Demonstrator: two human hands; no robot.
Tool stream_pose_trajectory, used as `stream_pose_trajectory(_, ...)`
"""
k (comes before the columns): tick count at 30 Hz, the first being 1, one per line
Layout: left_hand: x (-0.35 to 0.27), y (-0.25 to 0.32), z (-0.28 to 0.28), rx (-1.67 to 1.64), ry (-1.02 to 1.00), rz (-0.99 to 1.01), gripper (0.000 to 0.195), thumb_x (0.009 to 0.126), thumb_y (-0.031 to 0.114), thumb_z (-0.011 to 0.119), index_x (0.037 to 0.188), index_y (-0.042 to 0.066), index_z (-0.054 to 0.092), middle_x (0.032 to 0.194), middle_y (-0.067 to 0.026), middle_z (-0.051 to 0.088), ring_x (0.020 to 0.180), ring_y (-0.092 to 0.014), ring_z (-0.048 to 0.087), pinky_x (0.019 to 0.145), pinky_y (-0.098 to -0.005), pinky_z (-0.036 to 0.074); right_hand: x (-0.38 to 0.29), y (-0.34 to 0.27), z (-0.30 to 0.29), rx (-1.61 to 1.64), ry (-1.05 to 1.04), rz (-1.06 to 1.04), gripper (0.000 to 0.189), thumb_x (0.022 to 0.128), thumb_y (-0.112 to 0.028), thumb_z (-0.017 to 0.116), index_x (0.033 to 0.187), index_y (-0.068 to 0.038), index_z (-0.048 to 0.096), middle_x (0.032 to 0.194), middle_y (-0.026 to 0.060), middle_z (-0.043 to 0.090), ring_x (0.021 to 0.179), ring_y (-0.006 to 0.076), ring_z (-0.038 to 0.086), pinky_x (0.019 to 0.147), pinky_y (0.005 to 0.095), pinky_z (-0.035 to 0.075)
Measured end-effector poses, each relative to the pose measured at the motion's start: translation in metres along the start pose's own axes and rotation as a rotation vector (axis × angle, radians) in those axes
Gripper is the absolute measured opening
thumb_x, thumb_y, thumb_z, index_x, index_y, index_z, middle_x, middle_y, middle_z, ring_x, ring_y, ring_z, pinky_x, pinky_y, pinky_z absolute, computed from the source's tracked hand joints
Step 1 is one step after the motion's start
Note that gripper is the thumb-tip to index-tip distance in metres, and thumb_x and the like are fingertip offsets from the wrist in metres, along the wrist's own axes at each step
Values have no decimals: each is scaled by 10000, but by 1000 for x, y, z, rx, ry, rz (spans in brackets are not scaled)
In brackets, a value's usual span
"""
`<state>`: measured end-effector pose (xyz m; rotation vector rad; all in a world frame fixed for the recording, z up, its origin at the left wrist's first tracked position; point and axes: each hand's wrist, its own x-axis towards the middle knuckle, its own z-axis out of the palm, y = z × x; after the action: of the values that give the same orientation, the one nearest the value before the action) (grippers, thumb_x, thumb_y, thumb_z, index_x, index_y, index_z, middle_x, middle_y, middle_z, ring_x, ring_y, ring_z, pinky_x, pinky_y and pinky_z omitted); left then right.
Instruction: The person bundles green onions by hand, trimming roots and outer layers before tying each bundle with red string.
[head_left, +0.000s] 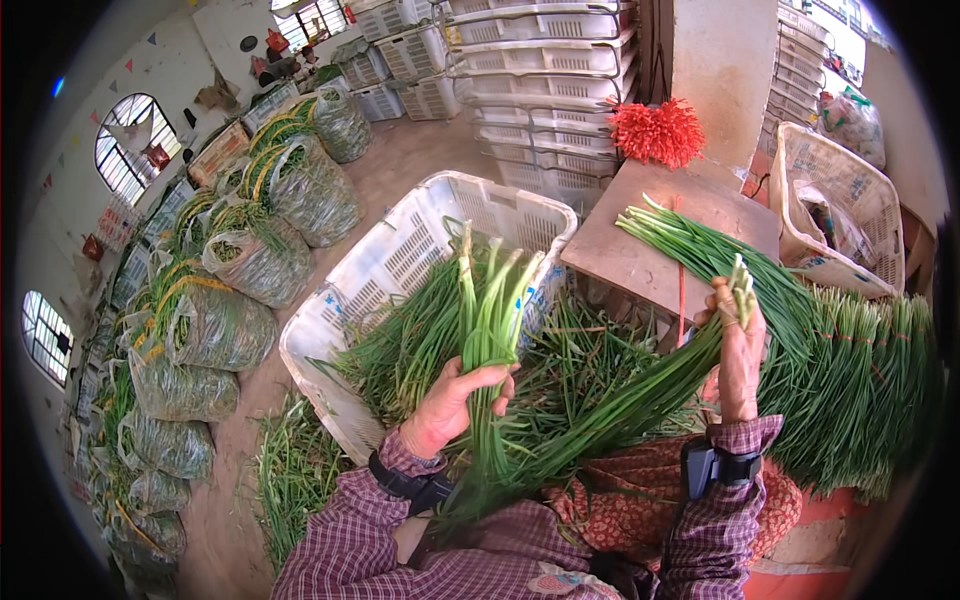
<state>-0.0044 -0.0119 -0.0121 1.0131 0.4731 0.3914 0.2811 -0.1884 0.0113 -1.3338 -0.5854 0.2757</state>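
Observation:
My left hand (459, 399) is closed around a few green leafy stalks (489, 322), their pale ends pointing up above a white plastic crate (360, 255). To the right, my right hand (733, 330) grips a bunch of garlic chives (652, 390) near its pale ends, and the long leaves trail down to the left across my lap. Behind that hand, more chives (720, 244) lie over a small brown board (600, 240). A red strand (681, 300) hangs over the board's front edge. Inside the crate lies a heap of loose greens (412, 337).
Tied chive bundles (847, 375) stand at the right below another crate (840, 172). Red ties (656, 133) sit at the board's back corner, beside stacked crates (540, 90). Trimmings (300, 465) cover the floor at left; plastic bags of greens (217, 322) line up beyond.

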Motion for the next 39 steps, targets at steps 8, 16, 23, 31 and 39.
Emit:
stream_pose_trajectory(8, 1, -11, 23, 32, -48, -74, 298, 846, 187, 654, 1057, -19, 609, 830, -85, 630, 688, -146, 604, 589, -257, 492, -39, -12, 92, 84, -368, 216, 225, 835, -158, 729, 1015, -45, 653, 796, -41, 607, 639, 28, 481, 540, 199, 407)
stream_pose_trajectory(16, 8, -9, 38, -64, 24, -55, 334, 862, 150, 633, 1138, -32, 582, 929, -110, 660, 898, -230, 652, 730, -350, 545, -41, 1, 97, 16, -424, 123, 149, 869, -112, 664, 987, -25, 635, 717, -46, 567, 585, 28, 469, 516, 193, 386)
stream_pose_trajectory(23, 16, -11, 37, 20, 82, 80, 269, 844, 98, 666, 1093, 4, 628, 969, -40, 668, 826, -124, 623, 768, -271, 497, -38, 0, 93, -263, -394, -121, 205, 792, -30, 645, 993, 2, 623, 812, 178, 661, 734, 282, 672, 645, 327, 507)
stream_pose_trajectory(31, 6, -6, 27, 4, 95, 47, 294, 766, 125, 695, 1029, 13, 623, 883, -49, 647, 730, -147, 618, 636, -291, 511, -13, 43, 54, -635, -95, -442, 193, 766, -21, 682, 941, 2, 603, 793, 188, 645, 694, 374, 639, 597, 390, 502)
stream_pose_trajectory(39, 9, -13, 43, 66, 183, 130, 248, 798, 103, 695, 1028, 37, 629, 878, -23, 653, 716, -134, 620, 611, -304, 523, -51, -4, 93, -223, -404, -60, 250, 799, -138, 757, 951, 21, 637, 759, 121, 685, 637, 140, 632, 621, 283, 516)
